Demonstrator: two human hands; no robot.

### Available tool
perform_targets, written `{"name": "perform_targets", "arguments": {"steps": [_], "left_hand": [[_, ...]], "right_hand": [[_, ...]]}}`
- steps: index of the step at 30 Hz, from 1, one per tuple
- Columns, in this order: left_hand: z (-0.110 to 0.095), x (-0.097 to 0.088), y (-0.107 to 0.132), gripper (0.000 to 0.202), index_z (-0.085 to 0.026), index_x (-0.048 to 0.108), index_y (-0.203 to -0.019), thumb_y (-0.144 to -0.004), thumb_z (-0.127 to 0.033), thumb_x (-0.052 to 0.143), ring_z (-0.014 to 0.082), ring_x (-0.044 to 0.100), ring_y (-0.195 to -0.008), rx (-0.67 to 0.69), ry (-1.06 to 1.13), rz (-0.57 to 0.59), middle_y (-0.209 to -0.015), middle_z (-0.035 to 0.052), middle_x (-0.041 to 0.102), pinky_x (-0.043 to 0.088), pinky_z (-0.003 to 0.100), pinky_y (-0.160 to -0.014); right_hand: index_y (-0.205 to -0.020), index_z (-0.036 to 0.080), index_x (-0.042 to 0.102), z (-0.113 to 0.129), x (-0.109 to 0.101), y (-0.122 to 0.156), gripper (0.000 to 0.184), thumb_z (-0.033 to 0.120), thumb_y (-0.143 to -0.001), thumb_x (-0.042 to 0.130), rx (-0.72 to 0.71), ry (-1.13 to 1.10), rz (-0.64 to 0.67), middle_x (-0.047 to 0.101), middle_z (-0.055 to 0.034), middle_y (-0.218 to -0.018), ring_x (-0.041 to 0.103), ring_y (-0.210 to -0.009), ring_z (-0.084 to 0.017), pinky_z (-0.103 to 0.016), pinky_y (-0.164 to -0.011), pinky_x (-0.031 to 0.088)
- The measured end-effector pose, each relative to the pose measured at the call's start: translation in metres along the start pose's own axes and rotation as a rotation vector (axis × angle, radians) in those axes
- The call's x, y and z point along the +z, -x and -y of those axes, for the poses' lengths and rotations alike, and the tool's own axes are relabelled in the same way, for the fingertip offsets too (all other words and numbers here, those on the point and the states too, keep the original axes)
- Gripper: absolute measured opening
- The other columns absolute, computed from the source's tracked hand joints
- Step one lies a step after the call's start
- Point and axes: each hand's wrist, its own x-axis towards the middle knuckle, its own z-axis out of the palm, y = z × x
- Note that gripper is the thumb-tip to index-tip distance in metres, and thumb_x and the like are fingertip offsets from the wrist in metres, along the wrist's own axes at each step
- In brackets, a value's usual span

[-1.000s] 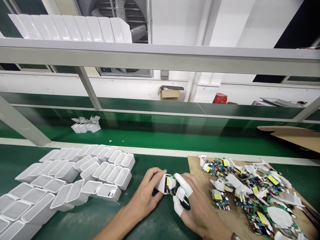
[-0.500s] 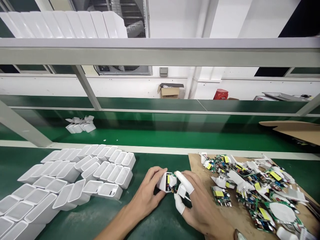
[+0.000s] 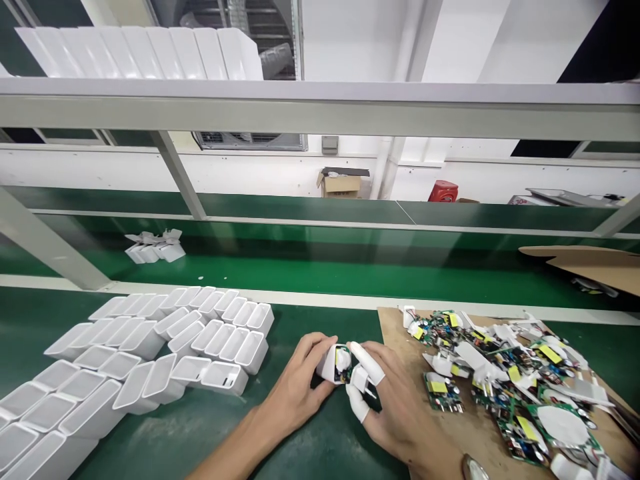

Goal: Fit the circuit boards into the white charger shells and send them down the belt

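Note:
My left hand grips a small white plastic housing on the green table, fingers wrapped round it. A circuit board with a yellow part sits partly inside the housing's open end. My right hand, with white finger cots on thumb and forefinger, pinches the board and its white plug end against the housing. Both hands meet near the table's front middle.
Rows of empty white housings lie to the left. A brown cardboard sheet at the right bears a heap of circuit boards. A few white housings rest on the green conveyor belt beyond. A metal frame rail runs overhead.
The board has gone a little deeper into the housing between my hands. The white housings on the conveyor have drifted left. My view has shifted slightly.

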Motion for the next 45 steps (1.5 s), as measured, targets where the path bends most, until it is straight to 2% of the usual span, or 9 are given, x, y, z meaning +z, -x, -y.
{"name": "perform_targets", "arguments": {"steps": [4,8,12,16,25,29,35,41,45], "left_hand": [[-0.003,-0.002,0.002,0.060,-0.027,0.051,-0.151,-0.094,-0.016,0.068,0.0268,0.064,-0.124,-0.015,0.040,0.063,-0.139,0.0119,0.054,0.056,0.039,-0.106],[-0.006,-0.009,0.008,0.061,-0.028,0.043,-0.160,-0.102,-0.029,0.062,0.0320,0.059,-0.137,-0.096,0.086,0.180,-0.151,0.0139,0.058,0.049,0.050,-0.118],[-0.010,-0.015,0.013,0.061,-0.028,0.038,-0.164,-0.107,-0.041,0.057,0.0343,0.052,-0.146,-0.190,0.202,0.154,-0.160,0.0132,0.053,0.043,0.055,-0.123],[-0.014,-0.017,0.013,0.062,-0.026,0.029,-0.167,-0.112,-0.053,0.039,0.0328,0.045,-0.152,-0.307,0.298,0.150,-0.163,0.0124,0.051,0.030,0.059,-0.129],[-0.008,-0.014,0.015,0.106,-0.029,-0.006,-0.170,-0.099,-0.059,0.067,0.0351,0.036,-0.157,-0.090,0.302,0.066,-0.173,0.0153,0.031,0.030,0.058,-0.129],[-0.010,-0.008,0.015,0.081,-0.028,0.007,-0.171,-0.108,-0.053,0.053,0.0314,0.048,-0.149,-0.154,0.252,0.012,-0.165,0.0146,0.046,0.037,0.055,-0.126],[-0.011,-0.008,0.010,0.045,-0.028,0.057,-0.150,-0.114,-0.046,0.038,0.0281,0.066,-0.127,-0.247,0.194,-0.107,-0.139,0.0089,0.068,0.051,0.044,-0.114],[-0.005,-0.006,0.009,0.059,-0.029,0.032,-0.165,-0.111,-0.048,0.048,0.0300,0.060,-0.134,-0.041,0.281,-0.204,-0.154,0.0123,0.056,0.052,0.046,-0.113],[-0.009,-0.007,0.006,0.040,-0.025,0.059,-0.146,-0.113,-0.043,0.044,0.0281,0.063,-0.129,-0.050,0.232,-0.120,-0.140,0.0120,0.065,0.051,0.043,-0.111]], "right_hand": [[-0.153,0.022,0.043,-0.001,0.001,0.001,0.059,0.016,-0.097,0.062,0.040,-0.092,0.034,0.065,-0.0140,-0.130,0.064,-0.123,-0.030,-0.048,-0.101,0.061],[-0.146,0.027,0.051,-0.005,0.000,0.001,0.059,0.028,-0.093,0.077,0.113,-0.284,0.107,0.064,-0.0108,-0.130,0.066,-0.121,-0.027,-0.044,-0.102,0.062],[-0.145,0.029,0.056,-0.012,0.010,0.004,0.048,0.021,-0.099,0.067,0.080,-0.324,0.107,0.056,-0.0119,-0.151,0.062,-0.135,-0.025,-0.042,-0.114,0.055],[-0.147,0.030,0.054,-0.010,0.018,0.003,0.047,0.013,-0.104,0.056,-0.007,-0.326,0.120,0.065,-0.0093,-0.137,0.069,-0.124,-0.020,-0.034,-0.106,0.059],[-0.134,0.025,0.062,0.005,0.007,-0.007,0.040,0.007,-0.099,0.057,-0.036,-0.234,-0.065,0.070,-0.0106,-0.124,0.075,-0.105,-0.020,-0.030,-0.093,0.065],[-0.126,0.026,0.067,0.000,0.014,-0.006,0.034,0.010,-0.101,0.051,-0.012,-0.242,0.099,0.070,-0.0094,-0.120,0.075,-0.097,-0.019,-0.031,-0.086,0.066],[-0.135,0.025,0.061,0.000,0.017,-0.004,0.040,0.007,-0.101,0.052,-0.027,-0.196,0.061,0.068,-0.0103,-0.121,0.075,-0.097,-0.019,-0.030,-0.085,0.066],[-0.128,0.025,0.061,0.003,0.013,-0.001,0.039,0.002,-0.098,0.050,-0.008,-0.203,0.064,0.066,-0.0120,-0.127,0.073,-0.106,-0.022,-0.035,-0.090,0.066],[-0.121,0.024,0.063,0.001,0.016,0.003,0.031,0.007,-0.100,0.049,0.030,-0.149,0.162,0.068,-0.0104,-0.122,0.074,-0.093,-0.021,-0.034,-0.079,0.066]]}}
